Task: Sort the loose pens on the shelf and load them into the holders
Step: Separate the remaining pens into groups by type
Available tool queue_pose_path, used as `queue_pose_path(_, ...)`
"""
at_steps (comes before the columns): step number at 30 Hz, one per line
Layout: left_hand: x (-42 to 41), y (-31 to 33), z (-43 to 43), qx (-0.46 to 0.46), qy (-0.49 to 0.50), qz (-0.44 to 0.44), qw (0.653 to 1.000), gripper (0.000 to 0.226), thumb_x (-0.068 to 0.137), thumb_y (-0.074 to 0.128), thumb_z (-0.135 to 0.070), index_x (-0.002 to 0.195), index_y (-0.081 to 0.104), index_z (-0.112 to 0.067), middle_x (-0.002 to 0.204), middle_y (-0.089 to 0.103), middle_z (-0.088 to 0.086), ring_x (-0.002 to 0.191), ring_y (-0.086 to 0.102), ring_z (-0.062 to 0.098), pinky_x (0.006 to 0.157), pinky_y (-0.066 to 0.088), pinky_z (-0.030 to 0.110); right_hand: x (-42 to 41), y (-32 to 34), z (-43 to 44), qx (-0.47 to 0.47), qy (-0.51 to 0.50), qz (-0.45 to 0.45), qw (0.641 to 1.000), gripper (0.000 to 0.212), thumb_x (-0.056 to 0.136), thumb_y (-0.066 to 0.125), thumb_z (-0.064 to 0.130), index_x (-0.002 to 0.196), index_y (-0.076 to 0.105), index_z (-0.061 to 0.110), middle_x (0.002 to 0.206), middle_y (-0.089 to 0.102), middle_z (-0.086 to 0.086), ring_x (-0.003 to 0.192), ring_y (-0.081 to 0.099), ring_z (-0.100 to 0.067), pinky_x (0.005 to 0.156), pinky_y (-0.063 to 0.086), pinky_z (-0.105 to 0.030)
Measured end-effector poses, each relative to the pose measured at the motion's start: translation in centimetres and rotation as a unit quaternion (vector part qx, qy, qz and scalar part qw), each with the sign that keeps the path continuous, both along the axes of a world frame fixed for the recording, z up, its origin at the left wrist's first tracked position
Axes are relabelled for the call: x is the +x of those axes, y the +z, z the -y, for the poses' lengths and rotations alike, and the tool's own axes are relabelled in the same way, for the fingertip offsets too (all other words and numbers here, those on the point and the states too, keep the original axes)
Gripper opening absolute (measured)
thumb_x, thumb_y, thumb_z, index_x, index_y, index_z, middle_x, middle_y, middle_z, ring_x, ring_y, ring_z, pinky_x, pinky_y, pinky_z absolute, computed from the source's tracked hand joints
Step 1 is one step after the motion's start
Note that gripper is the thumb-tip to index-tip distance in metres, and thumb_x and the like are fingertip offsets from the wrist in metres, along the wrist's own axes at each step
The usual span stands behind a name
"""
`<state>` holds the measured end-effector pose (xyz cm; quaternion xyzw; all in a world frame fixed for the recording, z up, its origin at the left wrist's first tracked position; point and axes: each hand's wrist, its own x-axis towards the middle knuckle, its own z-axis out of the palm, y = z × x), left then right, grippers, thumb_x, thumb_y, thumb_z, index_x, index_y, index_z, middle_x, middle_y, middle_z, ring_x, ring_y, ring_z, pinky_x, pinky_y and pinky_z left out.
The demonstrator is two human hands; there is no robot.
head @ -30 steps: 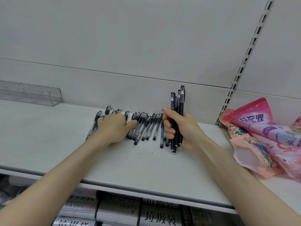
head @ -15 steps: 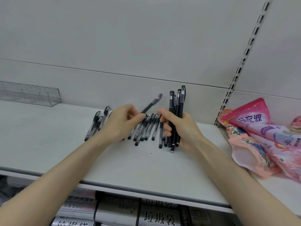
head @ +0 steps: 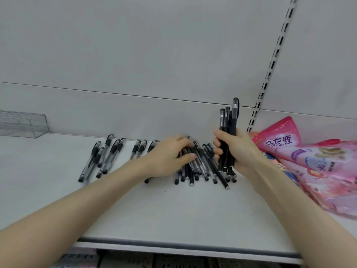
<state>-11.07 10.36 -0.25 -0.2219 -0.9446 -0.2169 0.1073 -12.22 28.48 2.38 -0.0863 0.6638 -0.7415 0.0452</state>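
Loose pens [head: 201,165] lie fanned across the white shelf [head: 154,209] near its grey back panel [head: 135,55], with a clear holder [head: 23,123] far left and pink pouches [head: 309,157] right. The left hand [head: 168,157] rests on them, fingers nearly straight; the right hand [head: 241,151] curls around an upright bundle of black pens [head: 229,120].

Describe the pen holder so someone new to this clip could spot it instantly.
Take the white shelf and follow its back wall to the far left edge of the view. There stands the clear holder, a see-through rectangular box. Unlike the loose pens to its right, it is boxy and stands apart, untouched.
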Motion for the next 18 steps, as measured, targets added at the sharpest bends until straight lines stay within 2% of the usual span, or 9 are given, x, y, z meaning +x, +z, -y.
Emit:
queue_pose_path(2,-0.6,-0.5,-0.9,-0.042,-0.02,0.025,0.999,0.055,0.095,0.04,-0.052,0.143,0.037,-0.025,0.152,0.029,-0.001,0.141,0.022,0.017,0.116,0.017,0.034,-0.3,-0.7,-0.4,-0.002,0.0,0.0,1.0,0.023,0.097,0.052,0.013,0.075,0.043,0.012,0.057,0.04,-0.001,0.04,0.036,-0.009,0.038,0.035,-0.021)
queue_pose_path(3,-0.8,-0.8,-1.2,-0.062,-0.027,0.044,0.997,0.057,0.094,0.039,-0.054,0.145,0.033,-0.029,0.157,0.019,-0.003,0.145,0.01,0.014,0.118,0.009,0.032,-0.4,-0.9,-0.5,0.003,-0.002,-0.003,1.0,0.022,0.096,0.053,0.014,0.076,0.044,0.012,0.055,0.039,0.0,0.04,0.033,-0.009,0.037,0.033,-0.02)
queue_pose_path(5,-1.1,-1.1,-0.8,-0.061,-0.046,0.076,0.994,0.056,0.092,0.043,-0.054,0.143,0.037,-0.032,0.159,0.011,-0.005,0.145,0.0,0.009,0.116,0.002,0.025,-0.4,-1.0,-0.6,0.018,-0.006,-0.014,1.0,0.019,0.095,0.055,0.016,0.079,0.048,0.01,0.052,0.037,0.001,0.04,0.03,-0.009,0.036,0.029,-0.02)
queue_pose_path(8,-1.1,-0.1,1.2,-0.009,-0.048,0.103,0.993,0.044,0.09,0.054,-0.047,0.132,0.049,-0.036,0.155,0.02,-0.014,0.142,0.011,0.001,0.111,0.008,0.016,-0.3,-1.0,-0.6,0.01,-0.018,-0.012,1.0,0.023,0.096,0.055,0.02,0.077,0.048,0.01,0.051,0.035,0.002,0.04,0.027,-0.009,0.036,0.026,-0.02)
queue_pose_path(10,-1.1,-0.1,2.0,0.023,-0.036,0.099,0.994,0.039,0.09,0.055,-0.046,0.127,0.052,-0.038,0.154,0.023,-0.015,0.14,0.018,0.0,0.112,0.011,0.018,-0.1,-1.1,-0.2,0.01,-0.028,-0.009,1.0,0.026,0.096,0.055,0.022,0.074,0.047,0.011,0.051,0.035,0.001,0.04,0.027,-0.01,0.036,0.025,-0.02)
queue_pose_path(12,-1.0,-0.4,1.9,-0.019,-0.044,0.089,0.995,0.051,0.089,0.049,-0.053,0.137,0.042,-0.037,0.157,0.014,-0.013,0.143,0.009,0.002,0.115,0.006,0.021,0.0,-1.4,0.2,0.005,-0.035,-0.009,0.999,0.028,0.096,0.055,0.022,0.072,0.046,0.011,0.051,0.036,0.001,0.04,0.027,-0.01,0.037,0.025,-0.02)
queue_pose_path(14,-0.9,-0.3,1.9,-0.077,-0.046,0.12,0.989,0.063,0.087,0.044,-0.059,0.145,0.029,-0.038,0.157,0.005,-0.017,0.143,0.0,0.0,0.114,0.0,0.022,0.1,-1.6,0.5,0.0,-0.037,-0.009,0.999,0.028,0.096,0.055,0.021,0.072,0.047,0.011,0.05,0.037,0.001,0.04,0.028,-0.01,0.037,0.025,-0.02)
queue_pose_path(18,-0.7,1.0,4.0,-0.133,-0.027,0.155,0.979,0.068,0.084,0.051,-0.062,0.144,0.027,-0.041,0.154,0.001,-0.026,0.142,0.004,-0.002,0.116,0.004,0.029,0.1,-1.9,0.8,0.001,-0.028,-0.001,1.0,0.025,0.096,0.055,0.021,0.074,0.047,0.011,0.05,0.037,0.001,0.041,0.027,-0.01,0.038,0.025,-0.02)
